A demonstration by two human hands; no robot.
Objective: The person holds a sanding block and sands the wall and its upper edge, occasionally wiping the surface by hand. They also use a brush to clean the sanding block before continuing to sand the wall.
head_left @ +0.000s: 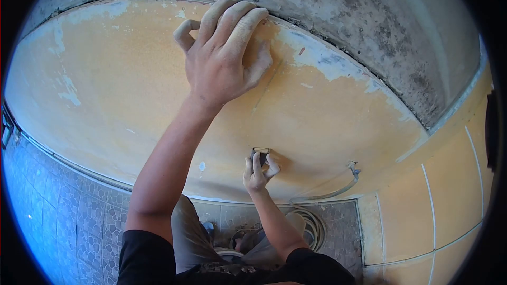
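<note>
One left grip [226, 55]: spread, empty, likely bracing against yellow-painted wall [132, 84].
Right grip [259, 174]: pinches small, dark, rectangular block [262, 157], likely for control.

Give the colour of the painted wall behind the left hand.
The painted wall is yellow-orange with whitish patches, best seen in the head view.

A grey slab [369, 37] curves across the top, blotched with dark stains and paler toward the right. A small tap [353, 167] stands right of centre; from it a hose [346, 188] bends down to a loose coil [320, 227] on the floor [95, 211]. The floor has stone-patterned tiles, bluish at the left. Pale lines divide the yellow side wall [404, 206]. At the right edge is a dark object [491, 126], too cropped to identify.
</note>
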